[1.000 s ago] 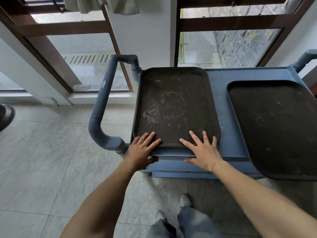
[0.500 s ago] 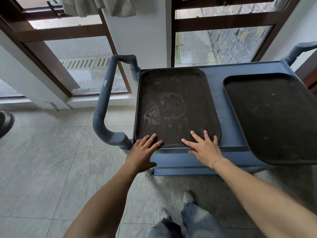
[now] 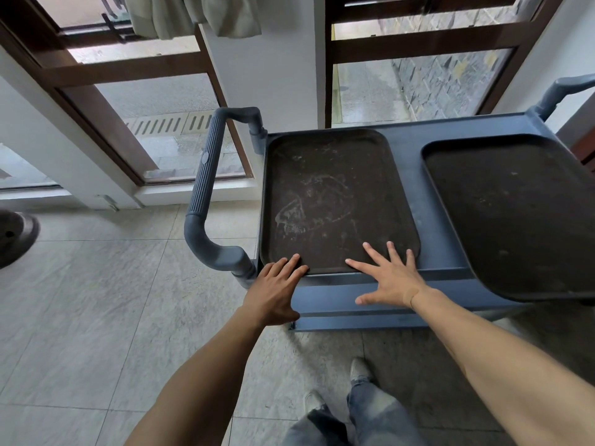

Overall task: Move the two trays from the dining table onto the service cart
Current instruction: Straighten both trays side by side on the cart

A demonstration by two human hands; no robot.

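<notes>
Two dark brown trays lie flat on the top of a blue-grey service cart [image 3: 409, 162]. The left tray [image 3: 331, 194] is scuffed with pale marks and sits squarely on the cart's left half. The right tray [image 3: 515, 214] sits askew, its near corner overhanging the cart's front edge. My left hand [image 3: 277, 291] is open, its fingertips on the left tray's near-left rim. My right hand [image 3: 389, 278] is open with fingers spread, the fingertips resting on the same tray's near-right part. Neither hand grips anything.
The cart's ribbed handle [image 3: 206, 185] curves out on the left; a second handle [image 3: 566, 88] shows at the far right. Glass doors with brown frames and a white pillar stand behind the cart. Tiled floor lies around my feet. A dark round base [image 3: 16, 236] sits at the left edge.
Both hands have slid back a little toward the tray's near rim, the left one now mostly off it. The camera has tilted slightly; both trays stay where they were.
</notes>
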